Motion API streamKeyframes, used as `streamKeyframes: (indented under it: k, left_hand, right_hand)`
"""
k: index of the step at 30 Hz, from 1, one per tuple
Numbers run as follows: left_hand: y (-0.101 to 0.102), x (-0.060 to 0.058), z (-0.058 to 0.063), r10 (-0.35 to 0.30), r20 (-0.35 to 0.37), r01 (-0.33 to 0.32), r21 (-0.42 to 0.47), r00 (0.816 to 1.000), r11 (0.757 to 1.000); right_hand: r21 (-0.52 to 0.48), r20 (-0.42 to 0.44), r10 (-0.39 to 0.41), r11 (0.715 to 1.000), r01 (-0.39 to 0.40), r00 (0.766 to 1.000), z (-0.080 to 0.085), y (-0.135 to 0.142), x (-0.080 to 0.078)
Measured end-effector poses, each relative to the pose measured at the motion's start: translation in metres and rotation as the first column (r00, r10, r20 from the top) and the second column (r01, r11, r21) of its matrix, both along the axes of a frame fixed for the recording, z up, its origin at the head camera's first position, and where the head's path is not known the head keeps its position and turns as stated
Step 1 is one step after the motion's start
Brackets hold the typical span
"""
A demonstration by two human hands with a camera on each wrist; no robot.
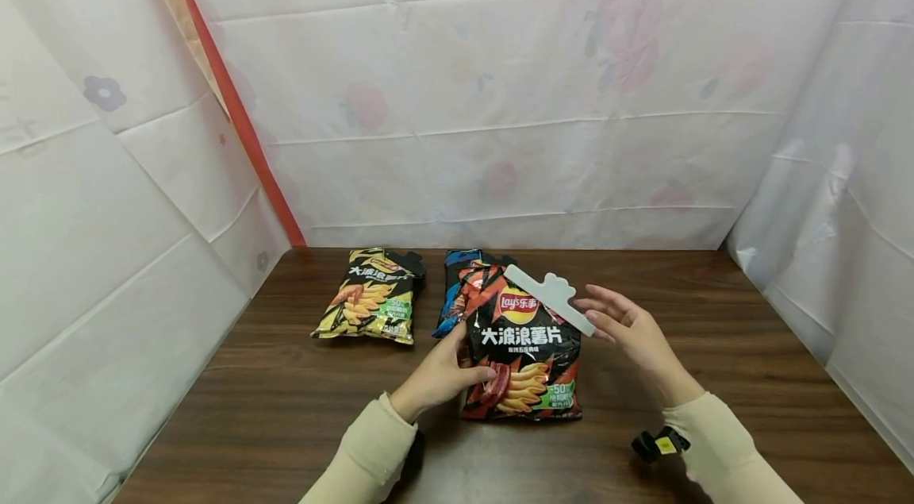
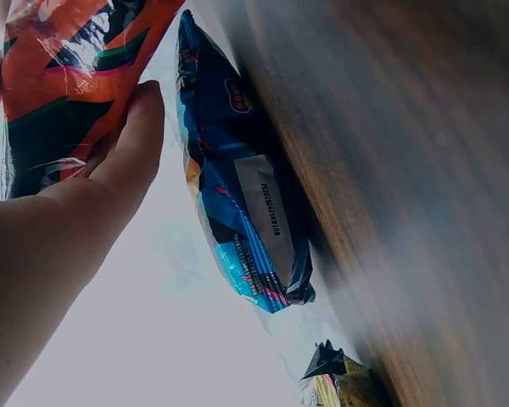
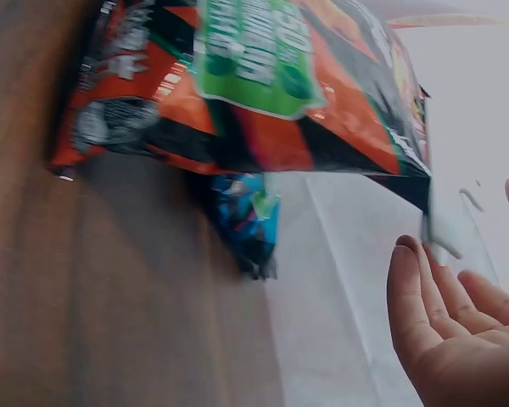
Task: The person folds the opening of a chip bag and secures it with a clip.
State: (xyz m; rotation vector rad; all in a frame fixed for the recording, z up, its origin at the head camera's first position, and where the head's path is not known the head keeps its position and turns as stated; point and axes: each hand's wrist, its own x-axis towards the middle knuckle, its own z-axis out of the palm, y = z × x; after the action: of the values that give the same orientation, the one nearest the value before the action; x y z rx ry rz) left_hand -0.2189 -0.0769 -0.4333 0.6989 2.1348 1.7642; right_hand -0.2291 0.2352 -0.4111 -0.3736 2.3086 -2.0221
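Observation:
My left hand (image 1: 444,371) grips the lower left side of a red-and-black bag of potato chips (image 1: 524,365), its thumb over the front. Slanting across the bag's upper right corner is a white bag clip (image 1: 546,294) with a scalloped handle. My right hand (image 1: 639,339) is beside the clip's lower right end, fingers extended and fingertips right at that end. The right wrist view has the thumb well apart from the fingers of the right hand (image 3: 450,331). Partly hidden behind the held bag lies a blue chip bag (image 1: 451,290).
To the left, a yellow chip bag (image 1: 367,305) lies on the dark wooden table (image 1: 271,409), with a black clip (image 1: 410,262) at its top corner. Another black clip (image 1: 500,259) shows at the blue bag's top. White patterned cloth (image 1: 457,91) hangs behind and at both sides.

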Motion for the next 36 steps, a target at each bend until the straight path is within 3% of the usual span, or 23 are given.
streamKeyframes:
  k: [8,14,23,28,36]
  left_hand:
    - [0.000,0.000,0.001,-0.006,-0.003,0.006,0.006,1.000,1.000]
    - [0.000,0.000,0.001,0.008,0.000,-0.008,-0.006,1.000,1.000]
    - [0.002,0.001,0.001,0.014,0.012,-0.014,-0.008,1.000,1.000]
    - [0.004,0.001,0.002,0.032,-0.016,-0.033,-0.034,0.999,0.999]
    - [0.011,-0.002,0.003,0.033,-0.024,-0.035,-0.064,0.999,0.997]
  right_hand:
    - [-0.089,0.171,0.076,0.994,-0.061,0.982,-0.019,-0.003,0.010]
    - [-0.077,0.247,0.131,0.990,-0.115,0.960,-0.029,-0.007,0.013]
    - [-0.045,0.290,0.169,0.986,-0.163,0.942,-0.031,-0.013,0.019]
    - [-0.034,0.289,0.198,0.980,-0.197,0.937,-0.033,-0.013,0.020]
    - [-0.045,0.292,0.168,0.986,-0.162,0.941,-0.035,-0.014,0.021]
